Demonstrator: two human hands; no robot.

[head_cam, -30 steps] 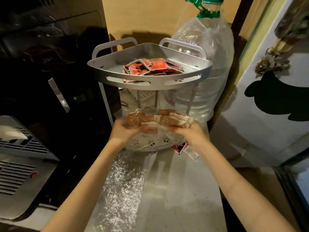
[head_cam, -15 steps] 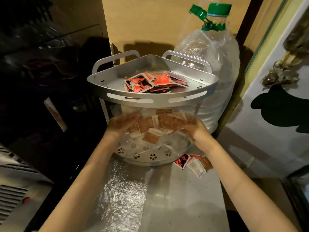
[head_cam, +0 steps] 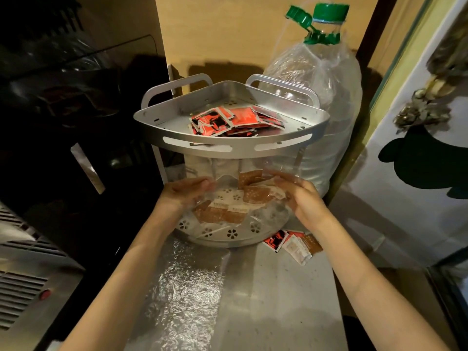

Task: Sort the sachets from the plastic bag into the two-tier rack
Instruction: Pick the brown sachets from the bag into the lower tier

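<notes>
Head view, two-tier rack (head_cam: 231,145), left hand (head_cam: 186,192) and right hand (head_cam: 302,198) each gripping clear plastic bag (head_cam: 228,188) over lower tier, brown sachets (head_cam: 253,191) inside, red sachets (head_cam: 235,121) piled on top tier, three sachets (head_cam: 293,244) on counter near right.

Both forearms are cut off by the bottom edge. The print on the brown sachets (head_cam: 255,193) is too small to read. At 9 o'clock, the dark appliance (head_cam: 63,117) is lost in shadow.

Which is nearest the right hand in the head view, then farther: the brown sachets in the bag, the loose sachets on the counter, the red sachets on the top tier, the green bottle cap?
1. Brown sachets, at the right hand fingers.
2. Loose sachets, just below, on the counter.
3. Red sachets, top tier above.
4. Green bottle cap, farthest, upper right.
</notes>
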